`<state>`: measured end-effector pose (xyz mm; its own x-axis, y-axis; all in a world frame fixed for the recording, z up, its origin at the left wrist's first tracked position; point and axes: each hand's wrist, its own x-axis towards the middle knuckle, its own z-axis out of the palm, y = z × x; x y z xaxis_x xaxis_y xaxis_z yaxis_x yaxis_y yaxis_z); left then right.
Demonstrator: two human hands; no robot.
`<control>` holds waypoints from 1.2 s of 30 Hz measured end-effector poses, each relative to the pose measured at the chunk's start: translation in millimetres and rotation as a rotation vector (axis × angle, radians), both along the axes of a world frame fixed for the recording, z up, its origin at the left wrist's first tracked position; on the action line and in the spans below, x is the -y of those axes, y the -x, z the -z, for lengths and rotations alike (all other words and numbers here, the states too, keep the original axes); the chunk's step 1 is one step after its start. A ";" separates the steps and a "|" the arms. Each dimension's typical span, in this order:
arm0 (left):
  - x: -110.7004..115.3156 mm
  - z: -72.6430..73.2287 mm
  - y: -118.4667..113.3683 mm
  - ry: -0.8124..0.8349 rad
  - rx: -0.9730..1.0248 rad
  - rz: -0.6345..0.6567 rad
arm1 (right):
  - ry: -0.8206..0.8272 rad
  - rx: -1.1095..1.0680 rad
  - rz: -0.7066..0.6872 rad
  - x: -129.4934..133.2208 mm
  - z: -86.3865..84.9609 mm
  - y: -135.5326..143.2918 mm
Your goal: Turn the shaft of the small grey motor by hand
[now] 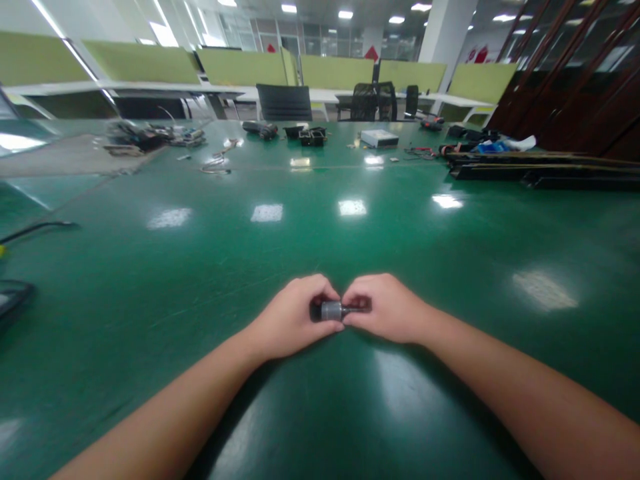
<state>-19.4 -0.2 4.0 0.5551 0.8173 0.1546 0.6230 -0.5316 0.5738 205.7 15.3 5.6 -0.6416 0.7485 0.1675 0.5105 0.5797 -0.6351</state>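
Just above the green table (pixel 210 267), both hands meet at a small grey cylindrical piece (pixel 331 310) with a dark end and a thin dark stem pointing right. My left hand (pixel 295 317) is closed around its dark left end, thumb and fingers on either side. My right hand (pixel 387 308) pinches the thin dark stem (pixel 356 308) from the right. The fingertips of the two hands nearly touch. The piece lies sideways, partly hidden by fingers. I cannot tell whether stem and cylinder are one part.
Dark long strips (pixel 545 170) are stacked at the far right. Along the far edge lie a silver box-shaped device (pixel 379 138), black parts (pixel 311 135), a cable (pixel 216 164) and cluttered electronics (pixel 145 137). A black object (pixel 13 297) sits at the left edge.
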 end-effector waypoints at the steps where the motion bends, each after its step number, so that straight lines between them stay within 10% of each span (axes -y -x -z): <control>1: 0.1 0.3 -0.5 0.004 0.001 -0.005 | 0.005 -0.019 0.006 1.2 0.8 1.6; 36: -0.2 -4.1 -1.8 0.005 0.017 0.014 | -0.071 0.033 -0.038 3.0 -0.4 -0.7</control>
